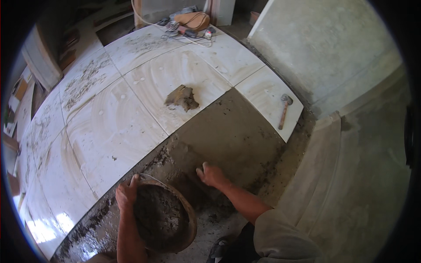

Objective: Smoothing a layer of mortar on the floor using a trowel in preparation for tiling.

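Note:
My left hand [127,193] is closed on the rim of a round, mortar-stained bucket [191,215], where its thin wire handle lies. The bucket is tilted, and wet grey mortar coats its inside. My right hand [213,175] is closed over the wet mortar bed [228,131]. It seems to grip a trowel [185,152], whose grey, smeared blade blends with the mortar ahead of my fingers; the handle is mostly hidden. White floor tiles [114,118] border the bed on the left and far side.
On the tiles lie a lump of mortar [183,97] and, farther right, a mallet [285,110]. A corded power tool [186,31] and an orange-brown bag [193,19] are at the far edge. A bare plastered wall [333,52] rises on the right.

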`<state>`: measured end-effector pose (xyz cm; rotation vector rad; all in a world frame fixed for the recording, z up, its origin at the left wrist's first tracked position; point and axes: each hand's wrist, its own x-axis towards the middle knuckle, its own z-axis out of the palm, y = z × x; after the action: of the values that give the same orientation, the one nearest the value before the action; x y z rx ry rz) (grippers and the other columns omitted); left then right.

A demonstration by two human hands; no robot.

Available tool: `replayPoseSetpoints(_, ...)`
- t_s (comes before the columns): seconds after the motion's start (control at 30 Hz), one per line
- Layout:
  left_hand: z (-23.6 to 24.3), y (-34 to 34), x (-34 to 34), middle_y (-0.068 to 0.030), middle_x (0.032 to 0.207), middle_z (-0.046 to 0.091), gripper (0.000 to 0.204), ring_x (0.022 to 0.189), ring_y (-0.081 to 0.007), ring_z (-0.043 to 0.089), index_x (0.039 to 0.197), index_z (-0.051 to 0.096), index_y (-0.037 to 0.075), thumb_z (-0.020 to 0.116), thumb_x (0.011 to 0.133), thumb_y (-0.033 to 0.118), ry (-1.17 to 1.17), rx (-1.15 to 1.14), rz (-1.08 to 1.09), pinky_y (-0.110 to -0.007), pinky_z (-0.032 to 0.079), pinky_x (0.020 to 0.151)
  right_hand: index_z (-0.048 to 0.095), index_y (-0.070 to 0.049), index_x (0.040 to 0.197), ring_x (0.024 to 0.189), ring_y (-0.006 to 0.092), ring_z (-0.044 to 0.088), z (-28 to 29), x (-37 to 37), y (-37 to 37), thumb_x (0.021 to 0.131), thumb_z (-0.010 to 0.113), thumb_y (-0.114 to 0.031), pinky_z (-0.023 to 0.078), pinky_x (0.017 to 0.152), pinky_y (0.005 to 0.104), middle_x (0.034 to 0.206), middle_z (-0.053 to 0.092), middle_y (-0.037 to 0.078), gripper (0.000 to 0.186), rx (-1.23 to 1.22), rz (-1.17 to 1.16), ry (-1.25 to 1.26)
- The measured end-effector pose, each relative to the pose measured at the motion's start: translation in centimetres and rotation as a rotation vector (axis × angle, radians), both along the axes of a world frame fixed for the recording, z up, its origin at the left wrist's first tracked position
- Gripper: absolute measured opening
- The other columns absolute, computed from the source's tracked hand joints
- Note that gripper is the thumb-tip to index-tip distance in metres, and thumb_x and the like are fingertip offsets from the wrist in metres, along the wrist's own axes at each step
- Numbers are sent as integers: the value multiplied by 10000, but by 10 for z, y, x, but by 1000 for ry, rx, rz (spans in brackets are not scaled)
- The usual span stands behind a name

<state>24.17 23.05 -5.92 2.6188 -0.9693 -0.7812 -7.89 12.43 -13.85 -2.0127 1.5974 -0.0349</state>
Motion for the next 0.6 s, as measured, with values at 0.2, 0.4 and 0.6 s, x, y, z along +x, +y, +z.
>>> replayPoseSetpoints(0.2, 6, 1, -10, -262, 810, 644, 606, 857, -421, 632, 830, 708, 28, 561, 826, 616, 3, -131, 0, -480, 469, 774, 568, 42, 946, 851, 450, 620, 55, -41, 29, 870, 550, -452, 496, 769, 498, 829, 639, 274, 500, 21, -22, 36)
replayPoseSetpoints(0.4, 14, -9, -3, -297, 935, 637, 740, 949, -435, 605, 878, 688, -19, 544, 783, 701, 72, -24, -28, -471, 459, 839, 535, 17, 917, 760, 450, 619, 182, -34, 41, 809, 665, -411, 503, 664, 483, 765, 635, 239, 460, 103, 128, -119)
replayPoseSetpoints(0.6, -8, 2, 11, -265, 1004, 646, 725, 1022, -404, 603, 953, 705, 62, 514, 773, 738, 141, -14, -3, -480, 466, 880, 545, 19, 925, 691, 396, 643, 247, 40, 84, 818, 661, -340, 508, 631, 465, 693, 633, 205, 392, 140, 629, 135)
